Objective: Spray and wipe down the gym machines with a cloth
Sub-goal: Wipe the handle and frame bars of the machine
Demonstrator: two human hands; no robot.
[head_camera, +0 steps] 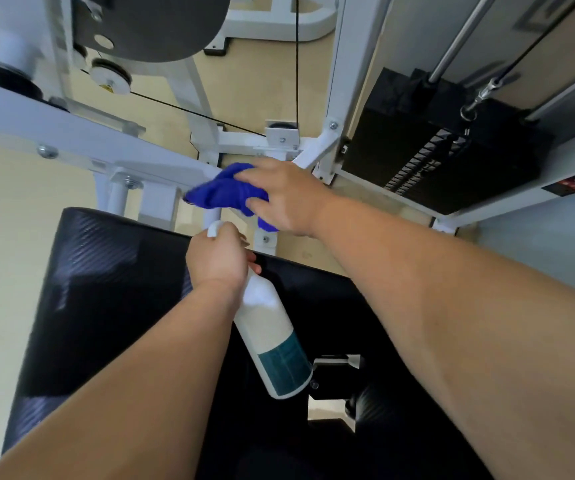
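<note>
My right hand (280,195) grips a bunched blue cloth (223,192) against the white steel frame (71,133) of the gym machine, just beyond the seat. My left hand (218,258) holds the neck of a white spray bottle (272,334) with a teal label. The bottle hangs tilted, base toward me, over the black padded seat (106,289). The sprayer head is mostly hidden by my fingers.
A black weight stack (435,150) with chrome guide rods stands at the right. Black cables (296,64) and a white pulley (111,79) run across the frame. A dark round pad (161,26) is at the top. Beige floor lies underneath.
</note>
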